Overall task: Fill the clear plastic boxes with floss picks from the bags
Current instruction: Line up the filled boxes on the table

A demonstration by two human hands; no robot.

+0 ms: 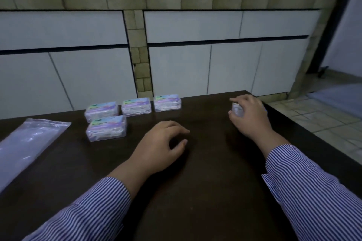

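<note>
Nearest the camera, two forearms in striped sleeves reach out over the dark surface point(205, 191), wrists low. The left hand point(160, 145) rests palm down near the middle, its fingers point(181, 130) loosely curled and holding nothing; it looks idle, probably parked there to be ready for the next box. Further out and to the right, the right hand point(247, 115) sits near the surface's far right corner, knuckles up, its fingers curled round a small clear plastic box point(237, 110), which is mostly hidden; whether it is full I cannot tell. It is held well apart from the others, likely because it is the one in hand. To the left lies a flat clear bag point(29, 143), which looks emptied. Beyond it, four filled boxes point(106, 128) with coloured labels stand grouped: one in front, three in a row behind, close together along the far edge, seemingly set aside as done. Judging by this, the task seems close to finished
</note>
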